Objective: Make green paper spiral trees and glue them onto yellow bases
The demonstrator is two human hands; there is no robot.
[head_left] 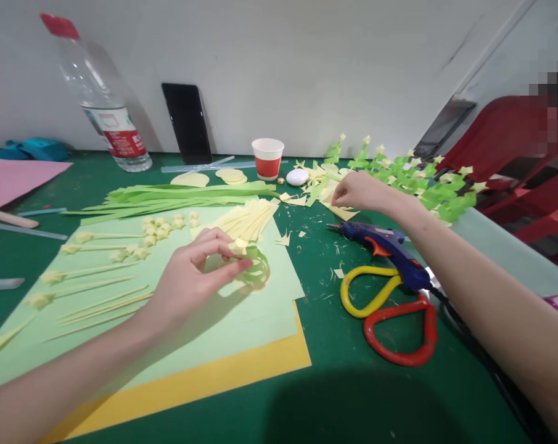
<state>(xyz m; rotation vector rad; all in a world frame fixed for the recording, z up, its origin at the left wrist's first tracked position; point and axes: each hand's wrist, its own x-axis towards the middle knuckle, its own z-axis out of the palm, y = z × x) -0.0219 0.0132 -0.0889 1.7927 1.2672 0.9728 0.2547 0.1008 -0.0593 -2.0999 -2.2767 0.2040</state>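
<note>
My left hand (pixel 186 274) pinches a small paper flower, with a pale yellow star (pixel 238 247) on top and a curled green paper strip (pixel 260 268) beside it. Below it lies a light green paper sheet (pixel 190 345). Pale folded stars (pixel 156 231), some on thin stems (pixel 98 271), rest on that sheet left of the hand. At the back right, my right hand (pixel 362 190) is closed over yellow paper scraps (pixel 322 179); anything between its fingers is hidden. Nearest below that hand lie a blue glue gun (pixel 389 243) and scissors with yellow and red handles (pixel 430 327).
Green strips (pixel 177 196) and pale yellow strips (pixel 251 221) lie mid-table. Behind stand a bottle (pixel 121 135), a phone (pixel 186 120) and a paper cup (pixel 267 164). Star-tipped green paper sprigs (pixel 445 194) are at right, near red chairs (pixel 496 142). A pink sheet (pixel 15 179) lies left.
</note>
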